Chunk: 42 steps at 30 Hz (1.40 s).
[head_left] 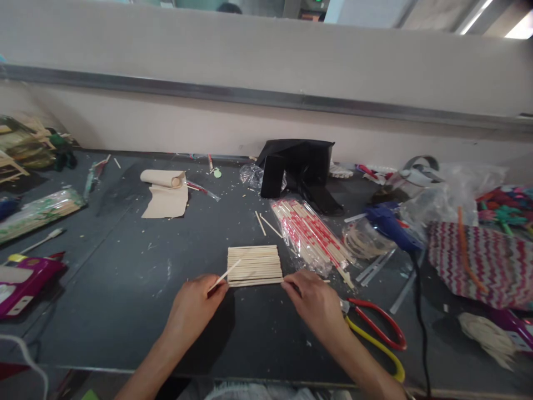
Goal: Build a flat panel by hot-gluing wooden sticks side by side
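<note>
A panel of pale wooden sticks (254, 262) lies flat on the dark table, its sticks side by side. My left hand (195, 305) is at its left front corner. Between thumb and forefinger it pinches a loose wooden stick (227, 272), which slants up over the panel's left end. At the right front corner my right hand (316, 303) is closed, with thumb and fingertips on the end of the front stick (258, 282). A small gap shows between that stick and the others.
Right of the panel lie a plastic pack of sticks (308, 230), red-and-yellow-handled pliers (375, 328) and a blue glue gun (393, 228) with a black cord. Behind stands a black holder (297, 161). A cloth roll (166, 191) lies back left, a purple tool (31, 286) far left.
</note>
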Each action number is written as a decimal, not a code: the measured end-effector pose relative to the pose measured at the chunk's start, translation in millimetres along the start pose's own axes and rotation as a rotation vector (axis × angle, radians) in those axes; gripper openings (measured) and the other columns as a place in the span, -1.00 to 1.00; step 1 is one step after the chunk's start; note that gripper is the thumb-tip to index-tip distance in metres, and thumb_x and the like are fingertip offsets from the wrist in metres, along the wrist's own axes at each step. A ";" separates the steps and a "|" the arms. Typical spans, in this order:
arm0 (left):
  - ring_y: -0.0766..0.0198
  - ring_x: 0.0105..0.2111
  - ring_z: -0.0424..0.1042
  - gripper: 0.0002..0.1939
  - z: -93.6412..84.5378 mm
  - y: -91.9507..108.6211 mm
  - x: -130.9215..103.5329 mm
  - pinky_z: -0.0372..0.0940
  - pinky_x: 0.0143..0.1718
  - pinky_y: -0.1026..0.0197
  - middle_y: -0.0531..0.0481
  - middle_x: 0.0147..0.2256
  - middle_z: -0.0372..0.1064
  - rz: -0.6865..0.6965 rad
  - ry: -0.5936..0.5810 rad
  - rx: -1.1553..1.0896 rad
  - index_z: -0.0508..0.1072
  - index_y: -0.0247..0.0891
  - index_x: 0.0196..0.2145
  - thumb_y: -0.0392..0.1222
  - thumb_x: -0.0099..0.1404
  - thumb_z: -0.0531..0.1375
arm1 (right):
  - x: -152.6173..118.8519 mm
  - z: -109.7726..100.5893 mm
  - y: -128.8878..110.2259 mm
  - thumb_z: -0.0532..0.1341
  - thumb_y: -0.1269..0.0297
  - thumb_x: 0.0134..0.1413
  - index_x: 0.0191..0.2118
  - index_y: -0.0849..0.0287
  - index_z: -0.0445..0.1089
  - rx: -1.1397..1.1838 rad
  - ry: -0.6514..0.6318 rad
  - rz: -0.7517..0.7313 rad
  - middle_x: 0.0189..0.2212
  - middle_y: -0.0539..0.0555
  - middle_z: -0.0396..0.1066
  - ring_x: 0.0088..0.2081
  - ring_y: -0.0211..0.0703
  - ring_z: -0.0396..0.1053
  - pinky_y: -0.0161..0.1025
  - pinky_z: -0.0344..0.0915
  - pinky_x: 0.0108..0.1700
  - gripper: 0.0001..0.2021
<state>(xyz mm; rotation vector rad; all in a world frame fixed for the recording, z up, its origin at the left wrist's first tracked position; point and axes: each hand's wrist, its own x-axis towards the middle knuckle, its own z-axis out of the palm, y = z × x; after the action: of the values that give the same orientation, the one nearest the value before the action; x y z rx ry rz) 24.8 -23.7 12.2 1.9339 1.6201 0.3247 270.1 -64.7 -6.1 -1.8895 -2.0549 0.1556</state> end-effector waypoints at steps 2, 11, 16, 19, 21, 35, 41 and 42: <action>0.25 -0.44 0.41 -0.73 0.9 0.6 0.9 0.10 -0.44 0.28 0.00 -0.45 0.47 -0.010 -0.016 0.066 0.47 -0.19 -0.44 -0.10 0.27 0.02 | 0.9 0.5 -1.2 0.17 0.36 0.15 -0.38 0.13 0.44 -0.010 -0.002 -0.004 -0.46 0.04 0.45 -0.38 -0.14 0.42 -0.29 0.18 -0.35 -0.88; 0.30 -0.46 0.34 -0.69 -7.5 -6.9 4.1 0.08 -0.44 0.30 0.04 -0.47 0.37 0.094 0.068 0.076 0.35 -0.21 -0.47 -0.03 0.32 -0.02 | 5.7 -5.0 7.7 0.22 0.28 0.11 -0.19 0.16 0.39 -0.005 0.042 -0.045 -0.36 0.08 0.48 -0.31 -0.09 0.43 -0.24 0.27 -0.29 -0.85; 0.28 -0.45 0.35 -0.65 -23.9 -14.0 25.8 0.09 -0.46 0.27 0.00 -0.39 0.36 0.042 0.172 0.292 0.35 -0.22 -0.40 -0.03 0.37 -0.11 | 17.4 -13.8 4.0 0.21 0.30 0.13 -0.16 0.14 0.38 0.026 -0.010 -0.161 -0.29 0.09 0.46 -0.24 -0.09 0.41 -0.23 0.29 -0.24 -0.85; 0.17 -0.32 0.40 -0.68 -31.2 -20.1 41.0 0.17 -0.39 0.22 -0.10 -0.23 0.39 0.002 0.148 0.434 0.39 -0.25 -0.18 -0.11 0.36 -0.11 | 22.3 -15.0 0.6 0.18 0.36 0.15 -0.19 0.13 0.39 0.043 -0.070 -0.200 -0.30 0.06 0.45 -0.23 -0.10 0.41 -0.24 0.28 -0.24 -0.89; 0.05 -0.20 0.38 -0.65 -31.6 -23.7 45.0 0.23 -0.25 0.12 -0.18 -0.17 0.37 0.058 0.178 0.504 0.39 -0.29 -0.08 -0.11 0.35 -0.07 | 23.5 -14.3 0.7 0.19 0.36 0.14 -0.18 0.13 0.39 0.046 -0.087 -0.196 -0.31 0.06 0.44 -0.23 -0.09 0.41 -0.23 0.28 -0.24 -0.88; -0.01 0.29 -0.15 -0.39 -0.9 -14.2 53.9 -0.04 0.20 -0.11 -0.14 0.30 -0.08 0.566 -0.125 0.161 0.16 -0.09 0.19 0.14 0.24 0.10 | 45.1 -24.3 9.1 0.21 0.38 0.09 -0.35 0.12 0.41 0.293 -0.211 -0.141 -0.39 -0.02 0.42 -0.33 -0.23 0.37 -0.33 0.24 -0.31 -0.95; 0.05 0.28 -0.11 -0.48 2.9 -15.3 57.5 -0.04 0.20 -0.09 -0.12 0.27 0.00 0.546 -0.122 0.103 0.23 -0.08 0.15 0.07 0.27 0.11 | 48.8 -21.3 11.9 0.25 0.37 0.04 -0.39 0.13 0.41 0.359 -0.263 -0.112 -0.41 -0.05 0.39 -0.37 -0.27 0.34 -0.35 0.21 -0.35 -0.98; 0.06 0.28 -0.11 -0.50 3.2 -15.1 57.3 -0.04 0.20 -0.09 -0.11 0.27 0.01 0.540 -0.124 0.098 0.24 -0.08 0.14 0.05 0.27 0.11 | 48.7 -20.4 12.3 0.24 0.37 0.05 -0.39 0.13 0.41 0.363 -0.261 -0.111 -0.41 -0.05 0.39 -0.37 -0.26 0.34 -0.35 0.21 -0.35 -0.97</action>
<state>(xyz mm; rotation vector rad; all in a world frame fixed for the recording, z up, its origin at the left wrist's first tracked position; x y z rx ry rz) 27.4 31.5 -9.4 2.3984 1.0306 0.3313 285.7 -18.5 17.8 -1.5976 -2.1111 0.7292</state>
